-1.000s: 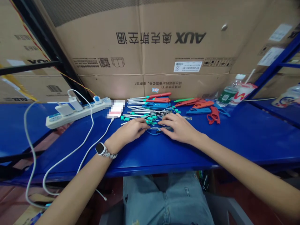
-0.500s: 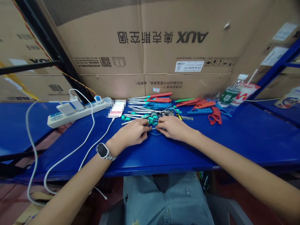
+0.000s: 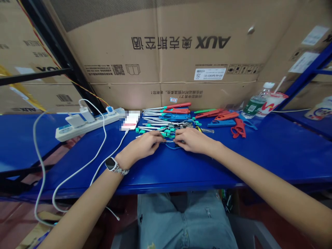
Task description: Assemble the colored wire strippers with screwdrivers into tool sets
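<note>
Cardboard (image 3: 176,55) bearing upside-down AUX lettering stands behind a blue tabletop (image 3: 254,159). Close to the table's middle, the left hand (image 3: 146,143) bends inward, thumb and forefinger pinched on one end of a thin metallic piece (image 3: 169,141). Facing it, the right hand (image 3: 194,140) has its fingers curled and pinches the other end, so the piece lies across the small gap between both sets of fingertips, low over the table. Its exact shape is hard to make out, as the fingers cover most of it. Just below, on the near side, a blue wire (image 3: 171,148) curves over the surface.

Right beyond the fingers, small teal parts (image 3: 168,130) lie scattered among slim metal rods (image 3: 153,119). Past those, tools with red handles (image 3: 178,111) lie with their shafts pointing left, and blue handles (image 3: 175,117) sit next to them. A yellow-and-black tool (image 3: 199,129) with a clear end rests just beyond the right hand.

Farther right are loose red and blue casings (image 3: 225,123), then a green-labelled bottle (image 3: 251,107) beside a paper cup (image 3: 272,103) with a straw. On the left, a phone (image 3: 130,120) with a white cable lies near a white power strip (image 3: 98,125) holding several plugs. A watch (image 3: 111,164) circles the left wrist.
</note>
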A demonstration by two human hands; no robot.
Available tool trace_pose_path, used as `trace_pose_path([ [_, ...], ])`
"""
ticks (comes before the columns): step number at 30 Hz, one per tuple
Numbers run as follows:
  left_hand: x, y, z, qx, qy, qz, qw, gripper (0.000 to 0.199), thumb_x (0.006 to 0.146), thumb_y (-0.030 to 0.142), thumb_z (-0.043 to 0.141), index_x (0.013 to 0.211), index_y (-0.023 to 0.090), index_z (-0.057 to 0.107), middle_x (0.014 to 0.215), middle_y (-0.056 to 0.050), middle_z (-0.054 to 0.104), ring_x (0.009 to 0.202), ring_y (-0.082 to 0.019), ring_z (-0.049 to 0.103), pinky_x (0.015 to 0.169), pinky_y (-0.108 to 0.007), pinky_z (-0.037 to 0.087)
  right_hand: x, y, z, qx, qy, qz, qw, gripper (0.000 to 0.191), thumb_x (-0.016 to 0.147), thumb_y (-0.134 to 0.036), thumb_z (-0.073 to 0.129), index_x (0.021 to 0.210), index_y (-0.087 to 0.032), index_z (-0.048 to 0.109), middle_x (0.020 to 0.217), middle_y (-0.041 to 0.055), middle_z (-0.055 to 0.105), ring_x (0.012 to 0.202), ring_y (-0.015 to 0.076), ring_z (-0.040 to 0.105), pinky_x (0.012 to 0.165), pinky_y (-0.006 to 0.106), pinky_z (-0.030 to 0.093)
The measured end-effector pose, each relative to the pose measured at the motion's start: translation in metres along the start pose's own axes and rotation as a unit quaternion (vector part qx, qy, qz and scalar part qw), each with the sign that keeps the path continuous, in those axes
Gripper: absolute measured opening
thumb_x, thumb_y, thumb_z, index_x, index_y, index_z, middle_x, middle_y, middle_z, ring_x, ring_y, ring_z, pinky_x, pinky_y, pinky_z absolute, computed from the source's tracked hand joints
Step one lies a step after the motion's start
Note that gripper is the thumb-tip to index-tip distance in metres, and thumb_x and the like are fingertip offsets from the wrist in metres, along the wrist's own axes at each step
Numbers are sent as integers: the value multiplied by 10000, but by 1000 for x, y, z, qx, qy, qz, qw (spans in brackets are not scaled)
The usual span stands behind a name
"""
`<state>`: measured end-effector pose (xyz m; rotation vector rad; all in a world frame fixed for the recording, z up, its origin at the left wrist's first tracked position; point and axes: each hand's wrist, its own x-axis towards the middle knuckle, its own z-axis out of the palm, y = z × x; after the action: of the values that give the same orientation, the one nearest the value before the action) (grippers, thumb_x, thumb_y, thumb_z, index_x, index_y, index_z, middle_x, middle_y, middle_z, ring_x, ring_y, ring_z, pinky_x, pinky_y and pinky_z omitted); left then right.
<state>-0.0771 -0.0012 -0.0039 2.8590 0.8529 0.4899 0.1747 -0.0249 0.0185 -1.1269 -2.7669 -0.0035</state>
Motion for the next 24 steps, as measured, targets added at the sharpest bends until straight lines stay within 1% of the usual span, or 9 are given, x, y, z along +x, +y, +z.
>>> trace_pose_path([
  [3, 0, 2, -1, -10, 5, -6, 1000, 343, 997, 177, 452, 1169, 162, 748, 1133, -127, 692, 987, -228, 690, 915, -386, 566, -1, 3, 2, 43, 14, 2, 999, 195, 946, -128, 582, 865, -179, 753, 956, 72, 704, 770, 175, 598, 656, 303, 331],
  [6, 1, 3, -3, -30, 13, -13, 999, 304, 1015, 218, 480, 1173, 169, 736, 1071, -111, 723, 949, -221, 695, 879, -384, 570, -2, 6, 3, 82, 21, 4, 996, 188, 947, -127, 592, 876, -183, 757, 972, 67, 703, 811, 180, 617, 689, 304, 375],
  [9, 1, 0, -4, -54, 22, -14, 998, 280, 1011, 195, 499, 1163, 189, 735, 1047, -93, 745, 934, -203, 699, 860, -368, 569, -2, 7, 4, 102, 25, 7, 994, 190, 945, -122, 595, 879, -189, 761, 976, 62, 700, 835, 182, 625, 721, 311, 406],
  [13, 0, -5, -3, -64, 22, -5, 998, 265, 989, 151, 520, 1114, 194, 750, 1077, -90, 749, 971, -201, 705, 905, -384, 569, -2, 9, 6, 116, 29, 8, 993, 187, 940, -124, 604, 876, -194, 764, 985, 58, 701, 840, 180, 627, 740, 314, 424],
  [16, 0, -6, -2, -70, 16, -6, 997, 247, 979, 135, 530, 1067, 179, 757, 1078, -96, 755, 970, -203, 714, 911, -391, 576, -2, 10, 7, 122, 33, 7, 992, 186, 933, -118, 608, 874, -194, 768, 975, 57, 701, 829, 178, 627, 744, 316, 430],
  [20, 2, -4, -1, -75, 17, -12, 997, 256, 966, 120, 525, 1032, 174, 766, 1114, -105, 753, 984, -209, 719, 918, -388, 581, -2, 10, 5, 126, 28, 7, 992, 177, 927, -108, 617, 869, -179, 769, 967, 63, 701, 825, 180, 631, 749, 315, 434],
  [24, 2, 3, -2, -74, 20, -16, 997, 224, 933, 141, 557, 998, 169, 770, 1104, -105, 748, 975, -215, 716, 918, -378, 579, -1, 10, 3, 125, 23, 5, 992, 169, 925, -106, 626, 889, -179, 774, 962, 63, 702, 825, 177, 628, 754, 311, 434],
])
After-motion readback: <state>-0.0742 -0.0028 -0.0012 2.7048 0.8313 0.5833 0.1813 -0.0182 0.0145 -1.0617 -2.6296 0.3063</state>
